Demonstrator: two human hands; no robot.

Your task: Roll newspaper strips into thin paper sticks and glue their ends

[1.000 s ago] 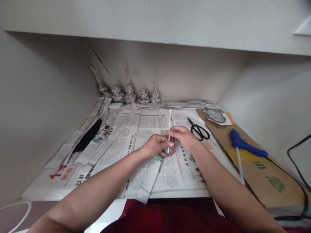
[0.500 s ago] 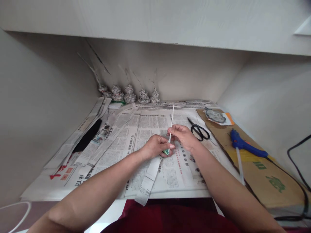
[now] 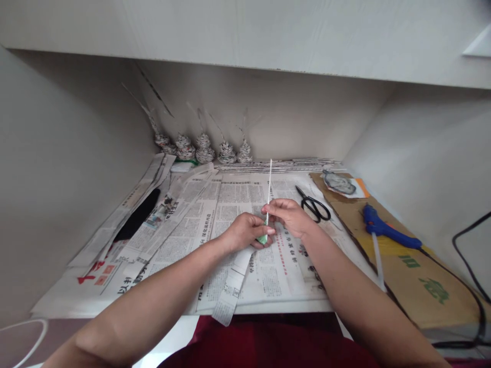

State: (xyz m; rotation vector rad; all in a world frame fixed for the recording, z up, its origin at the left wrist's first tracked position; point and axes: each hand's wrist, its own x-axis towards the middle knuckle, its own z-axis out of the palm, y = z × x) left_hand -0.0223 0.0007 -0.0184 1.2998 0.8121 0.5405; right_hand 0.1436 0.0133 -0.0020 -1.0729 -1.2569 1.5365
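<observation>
Above the newspaper-covered tabletop, a thin white paper tube (image 3: 270, 179) stands nearly upright between my two hands. My right hand (image 3: 287, 214) pinches it partway up with thumb and fingertips. Lower down, my left hand (image 3: 247, 230) is closed on a newspaper strip (image 3: 232, 289) at the tube's bottom end, where a green printed patch (image 3: 262, 239) shows. The strip's tail hangs toward the front edge of the table. Whether a rod lies inside the tube is hidden. Black-handled scissors (image 3: 316, 208) lie just right of my right hand.
Several woven paper gourd shapes (image 3: 227, 152) stand along the back wall, beside a row of thin paper tubes (image 3: 291, 166). Cut newspaper strips (image 3: 192, 189) lie at left near a black flat piece (image 3: 138, 214). A blue glue gun (image 3: 391, 230) rests on cardboard (image 3: 422, 291) at right.
The white tube stands slightly higher and more upright, its tip moved a little left. My right hand has shifted slightly left on it. The strip's tail hangs a little differently.
</observation>
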